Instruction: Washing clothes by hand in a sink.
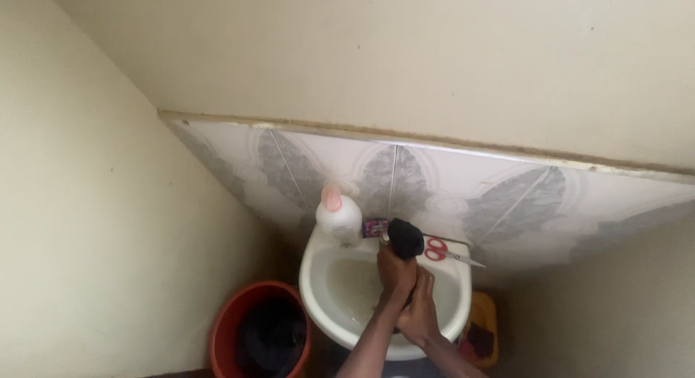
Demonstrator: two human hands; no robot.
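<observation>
From the head camera, both hands work over a white washbasin (pixel 318 277) fixed in the corner of a small cream-walled room. The left hand (pixel 396 271) is closed tight around a black cloth (pixel 405 237), which bunches up out of the top of the fist, just above the basin's back rim and near the tap area, which the cloth hides. The right hand (pixel 420 309) sits directly below and against the left one, its fingers curled inward over the bowl; whether it grips the lower end of the cloth cannot be told, since the left forearm crosses in front. The bowl holds some murky water. On the back ledge of the basin stands a white bottle with a pink cap (pixel 339 215), and beside it lies a small purple packet (pixel 374 227), just left of the cloth. To the right of the cloth, red-handled scissors (pixel 445 252) rest on the ledge with the blades pointing right. On the floor left of the basin stands a red bucket (pixel 224 327) with dark contents, and on the right, partly behind the basin, a yellow container (pixel 486 334). Grey-patterned wall tiles (pixel 507 197) run behind the basin
</observation>
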